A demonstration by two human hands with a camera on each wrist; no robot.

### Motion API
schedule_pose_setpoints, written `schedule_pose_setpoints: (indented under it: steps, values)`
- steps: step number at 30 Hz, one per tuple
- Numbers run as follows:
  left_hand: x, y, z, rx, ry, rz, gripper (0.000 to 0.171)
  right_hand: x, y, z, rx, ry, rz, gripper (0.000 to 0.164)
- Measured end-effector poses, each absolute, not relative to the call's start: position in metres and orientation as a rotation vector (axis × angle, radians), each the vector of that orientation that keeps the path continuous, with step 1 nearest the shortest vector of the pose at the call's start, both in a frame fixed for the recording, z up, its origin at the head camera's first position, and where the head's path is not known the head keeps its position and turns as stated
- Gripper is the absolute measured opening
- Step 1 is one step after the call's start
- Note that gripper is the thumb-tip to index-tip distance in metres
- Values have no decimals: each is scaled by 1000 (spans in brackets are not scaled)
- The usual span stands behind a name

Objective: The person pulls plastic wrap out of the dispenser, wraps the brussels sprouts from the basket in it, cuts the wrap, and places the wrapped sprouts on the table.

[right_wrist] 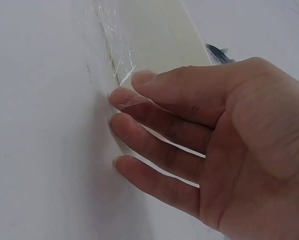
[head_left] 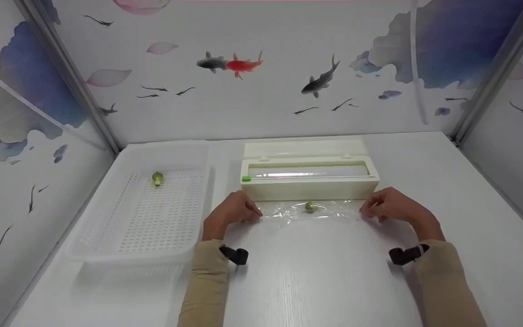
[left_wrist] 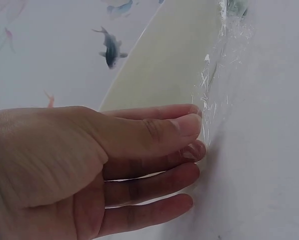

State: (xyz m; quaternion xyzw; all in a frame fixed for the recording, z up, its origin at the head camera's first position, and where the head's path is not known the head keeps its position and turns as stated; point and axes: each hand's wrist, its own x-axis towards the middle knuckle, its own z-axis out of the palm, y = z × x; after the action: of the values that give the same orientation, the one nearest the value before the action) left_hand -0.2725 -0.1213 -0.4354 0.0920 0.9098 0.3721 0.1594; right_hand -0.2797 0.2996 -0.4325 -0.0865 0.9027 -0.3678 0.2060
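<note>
1. While the table surface [head_left: 316, 272] leaves room nearer the body, the left hand [head_left: 236, 209] and right hand [head_left: 393, 206] pinch opposite ends of plastic film [head_left: 284, 214], likely keeping it spread.
2. Midway along lies a small green vegetable [head_left: 310, 207].
3. Just beyond, the dispenser box [head_left: 311, 190] limits forward reach.
</note>
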Motion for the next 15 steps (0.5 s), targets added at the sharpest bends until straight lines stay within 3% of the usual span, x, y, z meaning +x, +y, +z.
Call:
schedule_pose_setpoints:
  steps: [15]
  values:
    - [-266, -120, -419, 295, 2594, 1106, 18, -278, 301, -422, -313, 2626, -1047, 38]
